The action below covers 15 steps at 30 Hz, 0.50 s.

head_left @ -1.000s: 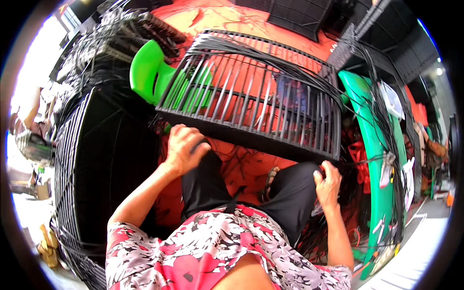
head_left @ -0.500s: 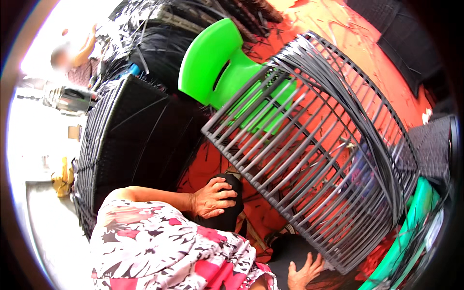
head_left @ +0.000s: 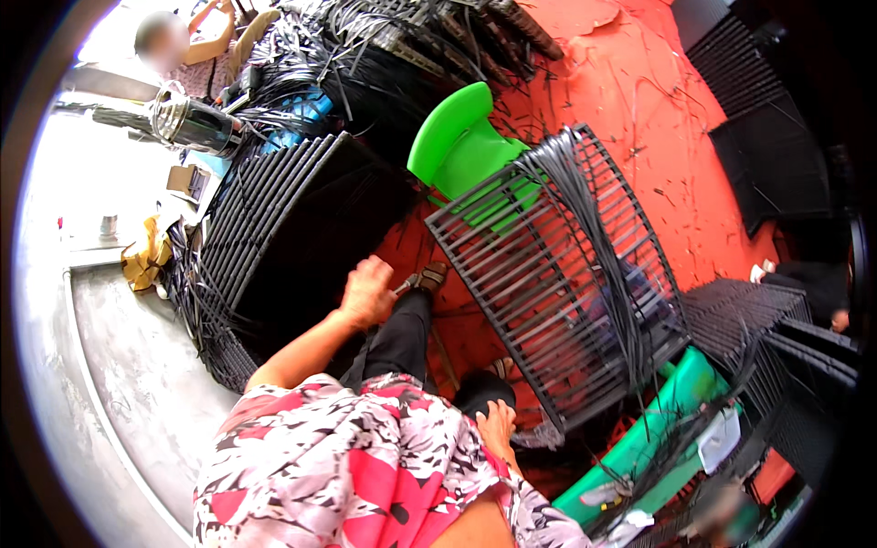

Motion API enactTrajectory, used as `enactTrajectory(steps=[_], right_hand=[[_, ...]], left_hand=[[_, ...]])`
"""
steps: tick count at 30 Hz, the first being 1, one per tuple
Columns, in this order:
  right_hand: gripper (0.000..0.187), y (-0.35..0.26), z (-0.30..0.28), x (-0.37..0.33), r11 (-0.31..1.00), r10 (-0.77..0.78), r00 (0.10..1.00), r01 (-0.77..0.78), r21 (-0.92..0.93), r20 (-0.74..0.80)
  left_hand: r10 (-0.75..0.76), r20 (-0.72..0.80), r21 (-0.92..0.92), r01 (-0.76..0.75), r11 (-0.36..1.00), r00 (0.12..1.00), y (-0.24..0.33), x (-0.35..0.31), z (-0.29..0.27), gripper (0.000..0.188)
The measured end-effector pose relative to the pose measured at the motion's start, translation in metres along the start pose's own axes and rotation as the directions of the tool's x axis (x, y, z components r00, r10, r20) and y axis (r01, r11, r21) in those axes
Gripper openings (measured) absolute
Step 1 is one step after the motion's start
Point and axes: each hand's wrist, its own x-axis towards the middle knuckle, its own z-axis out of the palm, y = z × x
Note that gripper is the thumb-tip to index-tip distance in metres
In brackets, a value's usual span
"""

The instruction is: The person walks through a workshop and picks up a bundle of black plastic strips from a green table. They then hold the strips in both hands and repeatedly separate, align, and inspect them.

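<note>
My left hand point(head_left: 367, 292) is raised above my left leg, fingers curled. A small pale piece shows beside its fingertips, and I cannot make out whether the hand holds it. My right hand point(head_left: 496, 427) lies on my right knee with its fingers spread, holding nothing. In front of me, to the right, stands a slatted dark-grey furniture frame point(head_left: 512, 315). A bundle of flat black strands point(head_left: 598, 247) hangs over it. My right hand is close to the frame's near corner, apart from it.
Beyond the frame is a green plastic chair point(head_left: 461, 146). A large black woven piece point(head_left: 274, 219) stands at my left. More black strands point(head_left: 338, 64) are heaped behind it, near another person point(head_left: 201, 55). A green bench-like piece point(head_left: 630, 438) lies right. Scraps litter the red floor point(head_left: 630, 110).
My view has risen and pulled back, so the frame and chair look smaller. My left hand has lifted off my knee and curled. My right hand stays by my right knee.
</note>
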Motion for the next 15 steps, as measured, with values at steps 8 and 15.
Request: enactTrajectory(steps=[8,15], right_hand=[[0.035,-0.012,-0.076,0.003,0.974,0.038,0.991,-0.065,0.219,0.127],[0.035,-0.109,-0.142,0.026,0.885,0.369,0.920,-0.392,0.251,0.132]], left_hand=[[-0.347,-0.294,0.191,0.410,0.892,0.891,-0.159,0.076,-0.100,0.090],[-0.372,-0.105,0.205,0.386,0.900,0.922,-0.189,0.139,-0.119,0.112]])
